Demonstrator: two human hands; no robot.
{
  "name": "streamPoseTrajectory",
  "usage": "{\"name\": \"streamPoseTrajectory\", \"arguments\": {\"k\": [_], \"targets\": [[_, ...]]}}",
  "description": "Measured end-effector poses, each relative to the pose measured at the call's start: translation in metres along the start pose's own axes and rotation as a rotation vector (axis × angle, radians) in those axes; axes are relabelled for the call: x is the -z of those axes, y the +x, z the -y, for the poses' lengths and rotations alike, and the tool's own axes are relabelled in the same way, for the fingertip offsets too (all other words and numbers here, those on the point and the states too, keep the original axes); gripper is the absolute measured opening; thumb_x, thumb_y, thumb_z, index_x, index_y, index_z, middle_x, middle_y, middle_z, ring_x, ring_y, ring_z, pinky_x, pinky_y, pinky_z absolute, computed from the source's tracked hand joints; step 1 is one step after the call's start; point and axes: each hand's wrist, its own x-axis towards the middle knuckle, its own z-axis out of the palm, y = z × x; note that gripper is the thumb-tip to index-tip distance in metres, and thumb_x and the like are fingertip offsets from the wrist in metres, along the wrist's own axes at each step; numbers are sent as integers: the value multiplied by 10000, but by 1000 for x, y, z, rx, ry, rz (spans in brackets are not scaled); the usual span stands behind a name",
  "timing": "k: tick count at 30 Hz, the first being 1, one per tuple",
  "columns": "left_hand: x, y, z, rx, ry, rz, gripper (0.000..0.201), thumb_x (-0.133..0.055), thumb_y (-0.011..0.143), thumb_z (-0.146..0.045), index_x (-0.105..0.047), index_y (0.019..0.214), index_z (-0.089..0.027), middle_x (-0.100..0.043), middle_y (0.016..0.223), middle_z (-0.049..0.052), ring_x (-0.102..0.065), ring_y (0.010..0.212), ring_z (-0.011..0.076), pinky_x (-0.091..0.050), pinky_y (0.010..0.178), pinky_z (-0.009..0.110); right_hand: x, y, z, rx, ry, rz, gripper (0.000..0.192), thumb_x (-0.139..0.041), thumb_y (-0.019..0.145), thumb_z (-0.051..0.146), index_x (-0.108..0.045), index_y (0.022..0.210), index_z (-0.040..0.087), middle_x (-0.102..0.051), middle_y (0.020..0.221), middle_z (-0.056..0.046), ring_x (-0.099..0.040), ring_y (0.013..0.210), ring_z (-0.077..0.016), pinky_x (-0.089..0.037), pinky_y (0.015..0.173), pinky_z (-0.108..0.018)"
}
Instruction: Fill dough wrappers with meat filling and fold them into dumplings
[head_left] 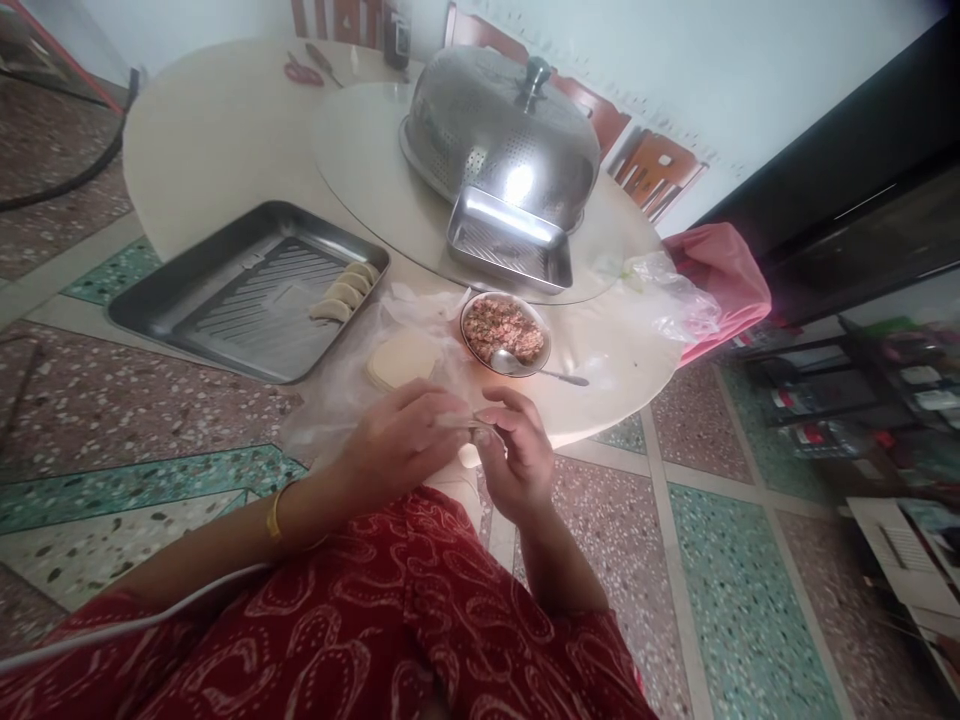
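Observation:
My left hand (394, 440) and my right hand (514, 455) meet over my lap at the near edge of a round table (202, 140). Between their fingertips they pinch a thin pale dumpling wrapper (469, 424); whether it holds filling I cannot tell. Just beyond the hands a stack of round wrappers (401, 358) lies on a clear plastic bag (337, 385). A small metal bowl of minced filling (504, 328) stands to the right of the stack, with a spoon (540, 370) resting in it. Three folded dumplings (345, 290) lie at the right end of a large metal tray (225, 300).
A perforated metal dome cover (502, 130) sits on a turntable (360, 150) at the table's middle, a small steel tray (506, 245) in front of it. Red scissors (304, 70) lie at the far edge. A pink bag (724, 275) and clear plastic (667, 295) hang at the right. Wooden chairs (652, 165) stand behind.

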Motion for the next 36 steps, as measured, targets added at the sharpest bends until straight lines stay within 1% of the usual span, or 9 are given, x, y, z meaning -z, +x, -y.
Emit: {"name": "streamPoseTrajectory", "arguments": {"k": [3, 7, 10, 13, 16, 20, 26, 30, 36], "targets": [[-4, 1, 0, 178, -229, 86, 303, -658, 852, -288, -653, 1145, -211, -698, 1047, 55, -591, 689, 103, -524, 642, 242, 5, 7, 0, 21, 39, 51, 213, -548, 966, 203, -614, 1157, 272, -635, 1195, -80, -652, 1170, -212, -627, 924, -433], [-9, 5, -2, 339, -480, 91, 262, -644, 872, -355, -688, 1072, -193, -722, 1045, 68, -650, 835, 152, -542, 724, 271, 11, 17, 2, -4, 91, 155, 253, -447, 1025, 315, -586, 1235, 288, -632, 1267, -82, -586, 1298, -229, -575, 1028, -478], [-13, 8, -1, 461, -635, 72, 227, -665, 856, -367, -693, 982, -180, -714, 832, 32, -583, 622, 110, -492, 575, 235, 16, 19, 2, -64, 148, 175, 315, -405, 1039, 382, -562, 1298, 295, -594, 1380, -85, -561, 1341, -244, -564, 1048, -494], [-17, 9, 2, 551, -817, 50, 249, -678, 848, -407, -681, 958, -183, -608, 612, -22, -489, 496, 89, -414, 465, 207, 20, 17, 1, -113, 207, 127, 332, -441, 1029, 382, -547, 1336, 309, -536, 1463, -91, -698, 1100, -198, -646, 890, -431], [-20, 12, 3, 563, -886, 21, 273, -684, 844, -443, -663, 932, -185, -612, 625, -13, -484, 486, 83, -401, 443, 197, 26, 16, 1, -83, 188, 64, 308, -552, 985, 329, -584, 1291, 319, -545, 1437, -75, -720, 935, -152, -673, 775, -382], [-20, 14, 0, 517, -862, 43, 294, -678, 849, -462, -634, 927, -181, -688, 718, 22, -513, 475, 80, -428, 436, 201, 34, 17, 7, 26, 18, 57, 342, -655, 906, 226, -628, 1227, 339, -625, 1337, -48, -677, 1151, -246, -668, 855, -460], [-18, 16, -8, 477, -776, -10, 276, -710, 824, -425, -613, 882, -173, -747, 844, 51, -578, 506, 81, -514, 509, 224, 44, 19, 14, 124, -165, 79, 367, -650, 879, 145, -636, 1212, 301, -686, 1207, -61, -712, 1085, -261, -675, 838, -469], [-17, 17, -11, 489, -765, 0, 225, -678, 845, -383, -606, 870, -172, -705, 724, 16, -573, 504, 87, -504, 501, 214, 46, 17, 15, 153, -275, 118, 298, -630, 887, 127, -643, 1168, 224, -675, 1211, -94, -722, 1005, -218, -685, 786, -441], [-19, 14, -9, 473, -678, 56, 139, -665, 820, -280, -607, 898, -180, -683, 747, -5, -585, 522, 83, -503, 514, 207, 39, 18, 13, 115, -295, 28, 138, -631, 883, 143, -665, 986, 227, -705, 1074, -84, -730, 946, -215, -684, 742, -391]]}}
